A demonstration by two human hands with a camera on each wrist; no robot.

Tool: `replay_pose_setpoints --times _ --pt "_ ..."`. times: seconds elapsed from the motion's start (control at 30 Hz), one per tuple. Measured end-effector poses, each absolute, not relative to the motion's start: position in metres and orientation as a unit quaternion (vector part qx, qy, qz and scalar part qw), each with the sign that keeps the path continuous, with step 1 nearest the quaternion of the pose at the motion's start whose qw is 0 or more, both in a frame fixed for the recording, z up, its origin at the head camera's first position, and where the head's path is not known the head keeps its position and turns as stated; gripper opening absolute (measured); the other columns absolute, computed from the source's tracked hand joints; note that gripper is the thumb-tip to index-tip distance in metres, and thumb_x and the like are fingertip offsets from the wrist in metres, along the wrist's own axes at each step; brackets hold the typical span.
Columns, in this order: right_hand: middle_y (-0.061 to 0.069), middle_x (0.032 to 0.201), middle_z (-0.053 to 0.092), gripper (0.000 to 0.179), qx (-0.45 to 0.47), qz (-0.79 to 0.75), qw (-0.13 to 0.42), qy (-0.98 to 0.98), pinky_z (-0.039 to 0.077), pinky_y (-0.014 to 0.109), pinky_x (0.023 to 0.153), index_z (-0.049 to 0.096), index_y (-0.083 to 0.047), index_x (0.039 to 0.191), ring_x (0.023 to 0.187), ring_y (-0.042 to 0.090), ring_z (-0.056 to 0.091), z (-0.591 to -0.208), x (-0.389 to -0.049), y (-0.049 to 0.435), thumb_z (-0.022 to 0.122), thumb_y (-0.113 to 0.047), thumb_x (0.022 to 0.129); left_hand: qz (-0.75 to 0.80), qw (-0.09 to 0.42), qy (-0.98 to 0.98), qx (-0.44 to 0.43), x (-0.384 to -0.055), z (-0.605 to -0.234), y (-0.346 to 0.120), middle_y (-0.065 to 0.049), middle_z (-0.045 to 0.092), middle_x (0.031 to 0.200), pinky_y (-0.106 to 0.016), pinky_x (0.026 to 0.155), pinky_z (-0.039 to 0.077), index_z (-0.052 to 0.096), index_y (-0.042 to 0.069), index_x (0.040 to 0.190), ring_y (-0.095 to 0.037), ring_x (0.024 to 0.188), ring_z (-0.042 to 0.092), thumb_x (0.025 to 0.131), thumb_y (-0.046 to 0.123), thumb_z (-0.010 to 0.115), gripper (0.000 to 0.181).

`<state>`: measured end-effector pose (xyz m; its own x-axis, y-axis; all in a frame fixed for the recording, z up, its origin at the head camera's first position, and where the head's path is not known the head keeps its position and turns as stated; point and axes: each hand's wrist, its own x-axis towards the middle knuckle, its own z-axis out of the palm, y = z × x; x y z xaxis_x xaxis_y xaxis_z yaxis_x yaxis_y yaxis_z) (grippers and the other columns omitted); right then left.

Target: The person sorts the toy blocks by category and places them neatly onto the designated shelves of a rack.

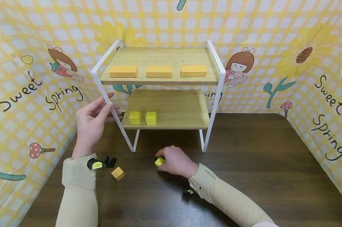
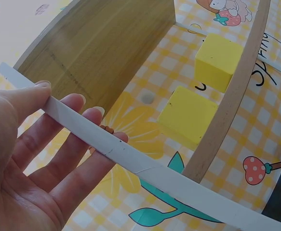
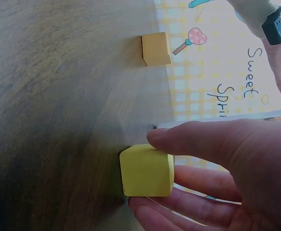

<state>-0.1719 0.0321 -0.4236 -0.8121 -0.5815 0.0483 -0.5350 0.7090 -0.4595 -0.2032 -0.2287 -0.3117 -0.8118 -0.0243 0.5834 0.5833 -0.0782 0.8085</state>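
Observation:
Low on the dark table, my right hand (image 1: 176,160) has its thumb and fingers around a yellow cube (image 3: 147,172), thumb on one side and fingertips on the other. My left hand (image 1: 92,115) holds the left white post (image 2: 94,137) of a two-tier shelf, with the thumb in front and the fingers behind. Two more yellow cubes, one at the left (image 1: 135,117) and one beside it (image 1: 151,118), sit on the lower board (image 1: 171,104). On the table between my forearms lies an orange block (image 1: 118,173).
Three orange bars, left (image 1: 123,71), middle (image 1: 159,71) and right (image 1: 194,71), line the front of the upper board (image 1: 159,55). A yellow checked cloth (image 1: 165,22) hangs behind and at both sides. The dark table (image 1: 253,157) extends to the right of the shelf.

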Motion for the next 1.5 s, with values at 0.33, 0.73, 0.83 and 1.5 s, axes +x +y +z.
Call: replay_pose_setpoints --times 0.33,0.73,0.83,1.5 --pt "-0.003 0.099 0.072 0.029 -0.306 -0.236 0.048 0.921 0.048 0.02 0.07 0.078 -0.009 0.111 0.08 0.011 0.056 -0.4235 -0.1721 0.0323 0.08 -0.013 0.082 -0.701 0.214 -0.646 -0.215 -0.2028 -0.3115 -0.2282 -0.016 0.072 0.087 -0.036 0.069 0.063 0.069 -0.004 0.127 -0.022 0.076 0.075 0.1 0.005 0.065 0.028" --pt "-0.002 0.103 0.072 0.029 -0.309 -0.235 0.045 0.92 0.048 0.02 0.07 0.078 -0.01 0.11 0.082 0.011 0.057 -0.4233 -0.172 0.0331 0.081 -0.011 0.082 -0.702 0.213 -0.645 -0.214 -0.2027 -0.3122 -0.2282 -0.017 0.072 0.087 -0.036 0.069 0.063 0.069 -0.005 0.127 -0.022 0.076 0.075 0.1 0.005 0.065 0.028" --pt "-0.002 0.104 0.072 0.029 -0.311 -0.235 0.046 0.92 0.048 0.02 0.071 0.078 -0.01 0.111 0.084 0.011 0.058 -0.4236 -0.172 0.0331 0.082 -0.01 0.082 -0.703 0.213 -0.644 -0.214 -0.2028 -0.3124 -0.2282 -0.017 0.072 0.087 -0.036 0.069 0.063 0.069 -0.005 0.127 -0.023 0.076 0.075 0.1 0.005 0.065 0.029" --pt "-0.002 0.107 0.072 0.03 -0.317 -0.234 0.037 0.918 0.05 0.022 0.076 0.077 -0.011 0.112 0.089 0.012 0.06 -0.4209 -0.1734 0.0336 0.081 -0.009 0.083 -0.692 0.202 -0.658 -0.216 -0.2031 -0.3107 -0.2304 -0.017 0.072 0.088 -0.036 0.07 0.063 0.068 -0.002 0.13 -0.023 0.077 0.075 0.101 0.007 0.065 0.031"
